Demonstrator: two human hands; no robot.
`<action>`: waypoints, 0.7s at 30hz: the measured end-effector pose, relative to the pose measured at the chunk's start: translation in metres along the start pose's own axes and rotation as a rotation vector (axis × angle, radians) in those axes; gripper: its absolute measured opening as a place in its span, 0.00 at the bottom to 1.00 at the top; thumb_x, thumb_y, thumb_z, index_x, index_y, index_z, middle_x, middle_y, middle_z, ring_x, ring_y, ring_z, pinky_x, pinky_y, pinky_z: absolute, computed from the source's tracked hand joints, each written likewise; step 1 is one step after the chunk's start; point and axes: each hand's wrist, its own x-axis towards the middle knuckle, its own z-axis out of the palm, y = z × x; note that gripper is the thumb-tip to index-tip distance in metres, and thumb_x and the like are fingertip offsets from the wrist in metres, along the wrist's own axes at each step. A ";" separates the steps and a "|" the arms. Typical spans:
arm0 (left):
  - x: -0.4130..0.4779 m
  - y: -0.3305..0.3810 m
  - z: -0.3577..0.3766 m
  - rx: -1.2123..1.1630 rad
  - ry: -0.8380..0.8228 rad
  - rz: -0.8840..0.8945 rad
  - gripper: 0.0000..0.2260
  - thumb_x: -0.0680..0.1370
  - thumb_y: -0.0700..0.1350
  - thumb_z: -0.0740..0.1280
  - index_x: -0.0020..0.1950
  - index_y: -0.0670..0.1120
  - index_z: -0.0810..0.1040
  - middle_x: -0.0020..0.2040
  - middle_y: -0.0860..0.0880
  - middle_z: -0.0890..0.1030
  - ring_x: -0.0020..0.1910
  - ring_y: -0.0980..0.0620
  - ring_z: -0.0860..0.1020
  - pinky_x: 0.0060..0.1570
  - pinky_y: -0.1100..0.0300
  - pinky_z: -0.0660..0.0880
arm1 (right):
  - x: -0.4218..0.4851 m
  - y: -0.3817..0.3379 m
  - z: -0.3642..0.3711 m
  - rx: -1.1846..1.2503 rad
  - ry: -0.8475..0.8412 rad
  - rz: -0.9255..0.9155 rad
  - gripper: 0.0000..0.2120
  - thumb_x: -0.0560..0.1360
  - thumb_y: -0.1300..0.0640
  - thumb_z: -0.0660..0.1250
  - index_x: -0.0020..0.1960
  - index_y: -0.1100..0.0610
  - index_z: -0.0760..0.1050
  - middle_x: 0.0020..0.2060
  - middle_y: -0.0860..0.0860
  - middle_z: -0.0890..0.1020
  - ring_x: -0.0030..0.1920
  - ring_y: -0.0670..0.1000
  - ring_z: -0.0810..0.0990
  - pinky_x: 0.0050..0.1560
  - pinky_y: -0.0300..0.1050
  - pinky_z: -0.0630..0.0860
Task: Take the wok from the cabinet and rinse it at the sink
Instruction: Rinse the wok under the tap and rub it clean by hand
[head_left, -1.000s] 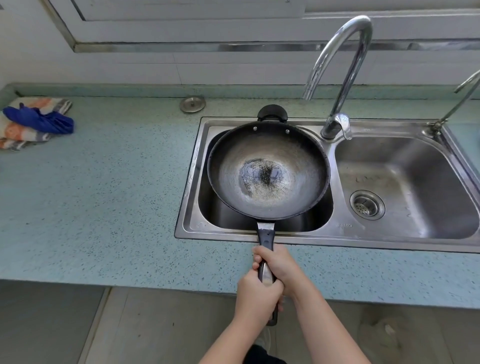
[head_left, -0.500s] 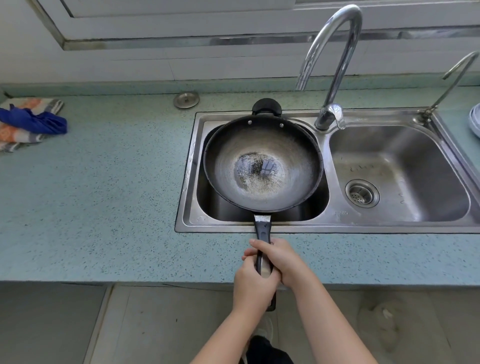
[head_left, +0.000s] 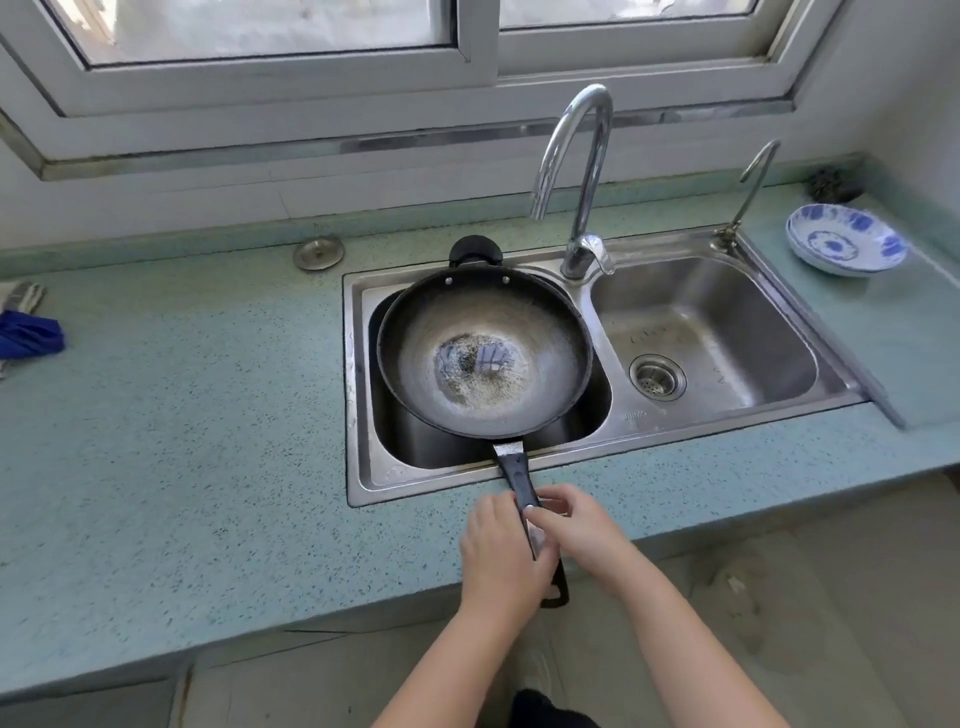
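A dark round wok (head_left: 540, 332) with a worn, shiny bottom rests across the left basin of the steel double sink (head_left: 358, 395). Its long black handle (head_left: 517, 475) reaches over the sink's front rim toward me. My left hand (head_left: 501, 553) grips the handle from the left. On the handle's right side, my right hand (head_left: 579, 525) has its fingers on the handle. The tall curved faucet (head_left: 584, 171) stands behind the sink, its spout hanging over the wok's far right rim. No water runs.
The right basin has a drain strainer (head_left: 657, 376). A thin second tap (head_left: 750, 189) stands at the sink's far right corner. Blue-and-white bowls (head_left: 844, 244) sit stacked on the right counter. A blue cloth (head_left: 28, 335) lies at the left edge, a round metal cap (head_left: 318, 253) behind the sink.
The view has tilted up, so the window and the bowls show now. The wok sits lower in the left basin. My hands have loosened side by side on the handle.
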 end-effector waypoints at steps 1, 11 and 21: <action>0.003 -0.002 -0.002 0.029 0.007 0.038 0.27 0.66 0.57 0.51 0.55 0.41 0.74 0.49 0.45 0.76 0.49 0.44 0.75 0.45 0.56 0.69 | -0.003 0.000 0.001 -0.050 0.047 -0.015 0.17 0.75 0.57 0.65 0.63 0.57 0.72 0.55 0.49 0.77 0.53 0.46 0.74 0.55 0.38 0.69; 0.023 -0.010 -0.004 0.192 0.007 0.254 0.19 0.60 0.43 0.77 0.49 0.40 0.80 0.48 0.43 0.82 0.47 0.43 0.82 0.43 0.51 0.80 | -0.012 -0.002 -0.021 -0.515 0.332 -0.288 0.21 0.78 0.53 0.59 0.70 0.57 0.65 0.65 0.51 0.70 0.65 0.49 0.70 0.62 0.40 0.66; 0.081 0.018 0.021 0.190 0.095 0.332 0.19 0.63 0.43 0.74 0.52 0.40 0.79 0.53 0.42 0.82 0.52 0.42 0.81 0.49 0.48 0.80 | 0.041 -0.010 -0.085 -0.444 0.334 -0.313 0.20 0.78 0.57 0.60 0.68 0.59 0.67 0.63 0.52 0.72 0.64 0.49 0.70 0.61 0.38 0.66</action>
